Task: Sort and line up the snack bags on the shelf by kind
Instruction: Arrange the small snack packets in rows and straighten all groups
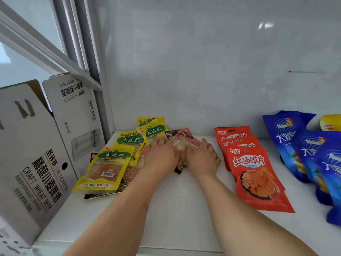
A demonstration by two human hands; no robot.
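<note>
Both hands lie palm down, side by side, on a small stack of pink-and-black snack bags (186,138) in the middle of the white shelf (177,209). My left hand (159,156) covers the stack's left part, my right hand (202,157) its right part, fingers fairly straight. Left of the hands lie several yellow-and-green bags (110,163) in a loose overlapping row. To the right, three red bags (256,174) overlap in a line running front to back. Blue bags (302,154) stand at the far right.
White beer cartons (36,154) lean at the shelf's left end, close to the yellow bags. A yellow bag (330,122) shows behind the blue ones. The white back wall (203,80) rises just behind the bags. A dark bag edge (99,195) pokes out under the yellow row.
</note>
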